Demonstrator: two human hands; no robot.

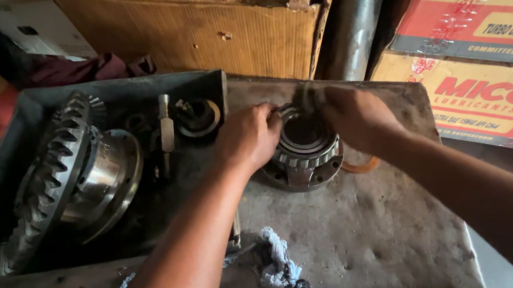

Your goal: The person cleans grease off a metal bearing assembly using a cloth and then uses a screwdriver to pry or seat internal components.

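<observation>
A tapered roller bearing assembly [303, 147] near the workbench's [379, 241] far edge is gripped by the left hand [247, 136] and right hand [355, 117], fingers closed.

Dim workbench [366, 243] amid cardboard boxes [204, 23]

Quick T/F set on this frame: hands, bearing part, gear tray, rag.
1. Both hands, left hand and right hand, are on the tapered roller bearing assembly. True.
2. The large ring gear lies on the bare workbench. False: it sits in the dark metal tray, left of the hands.
3. A rag lies on the workbench, nearer the camera than the bearing. True.
4. The right hand holds a wrench. False: no wrench shows; its blurred fingers are at the bearing's top.
5. Cardboard boxes stand behind the bench. True.
</observation>
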